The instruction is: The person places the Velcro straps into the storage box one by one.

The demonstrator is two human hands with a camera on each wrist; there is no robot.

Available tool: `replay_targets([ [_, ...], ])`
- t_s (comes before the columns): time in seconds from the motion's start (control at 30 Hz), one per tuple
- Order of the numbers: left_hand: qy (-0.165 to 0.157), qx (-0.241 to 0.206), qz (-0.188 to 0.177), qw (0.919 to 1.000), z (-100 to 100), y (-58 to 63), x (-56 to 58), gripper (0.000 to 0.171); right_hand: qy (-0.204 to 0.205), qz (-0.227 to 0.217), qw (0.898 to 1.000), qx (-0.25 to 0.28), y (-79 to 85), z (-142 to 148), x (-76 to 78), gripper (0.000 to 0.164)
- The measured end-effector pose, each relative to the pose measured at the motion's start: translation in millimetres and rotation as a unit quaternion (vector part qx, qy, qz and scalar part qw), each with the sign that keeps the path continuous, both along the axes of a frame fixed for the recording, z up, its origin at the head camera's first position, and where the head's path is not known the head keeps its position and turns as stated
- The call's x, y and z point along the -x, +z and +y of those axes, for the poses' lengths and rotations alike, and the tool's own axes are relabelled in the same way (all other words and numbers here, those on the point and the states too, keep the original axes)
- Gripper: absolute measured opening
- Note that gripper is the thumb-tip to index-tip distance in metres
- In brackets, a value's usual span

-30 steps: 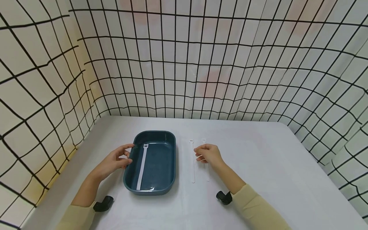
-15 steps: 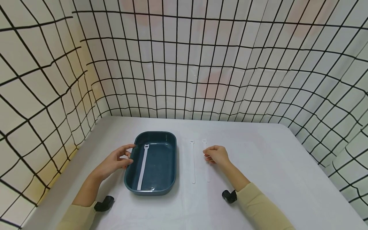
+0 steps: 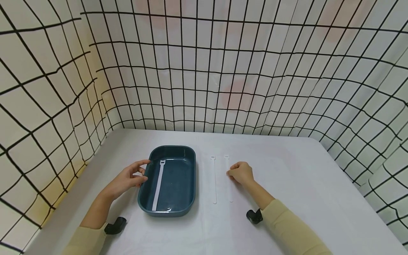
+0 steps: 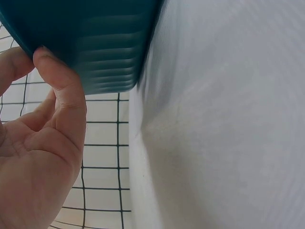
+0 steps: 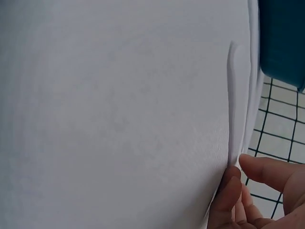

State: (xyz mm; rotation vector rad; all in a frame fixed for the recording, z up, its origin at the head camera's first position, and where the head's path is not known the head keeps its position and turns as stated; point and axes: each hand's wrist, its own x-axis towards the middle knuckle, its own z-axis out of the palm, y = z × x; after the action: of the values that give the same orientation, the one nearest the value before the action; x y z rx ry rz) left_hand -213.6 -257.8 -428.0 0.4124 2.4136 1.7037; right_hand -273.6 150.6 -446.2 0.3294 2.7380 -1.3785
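White table (image 3: 287, 177) is filling the lower frame | blue tray (image 3: 176, 182) is sitting left of centre | left hand (image 3: 125, 179) is touching its left rim, fingers apart | right hand (image 3: 242, 172) is touching the rightmost strip (image 5: 239, 90), right of centre; whether pinching, cannot tell | middle strip (image 3: 214, 180) is lying beside it | third strip (image 3: 158, 184) is lying inside the tray

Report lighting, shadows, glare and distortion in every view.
Head view: soft, even light; glare on the near end of the tray; mesh lines bow, cause unclear; two white strips almost vanish against the cloth. Left wrist view: soft shadow across the cloth. Right wrist view: dimmer, greyish, shadow beside the right hand's fingers.
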Motion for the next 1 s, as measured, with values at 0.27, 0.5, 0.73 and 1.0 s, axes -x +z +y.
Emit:
replay_targets([
  [0.27,0.001,0.0,-0.002,1.0,0.0,-0.2,0.2,0.06,0.022,0.02,0.995,-0.092,3.7,-9.2,-3.2,0.02],
  [0.5,0.002,0.002,-0.002,1.0,1.0,0.9,-0.2,0.059,0.02,0.011,0.997,-0.075,3.4,-9.8,-3.3,0.017],
  [0.73,0.001,0.003,-0.003,1.0,0.1,1.5,0.3,0.059,0.016,-0.014,1.0,-0.002,2.4,-4.9,0.7,0.011],
  [1.0,0.003,0.003,-0.006,1.0,0.3,1.2,0.5,0.06,0.009,-0.038,0.99,0.136,3.5,-1.4,0.5,0.017],
])
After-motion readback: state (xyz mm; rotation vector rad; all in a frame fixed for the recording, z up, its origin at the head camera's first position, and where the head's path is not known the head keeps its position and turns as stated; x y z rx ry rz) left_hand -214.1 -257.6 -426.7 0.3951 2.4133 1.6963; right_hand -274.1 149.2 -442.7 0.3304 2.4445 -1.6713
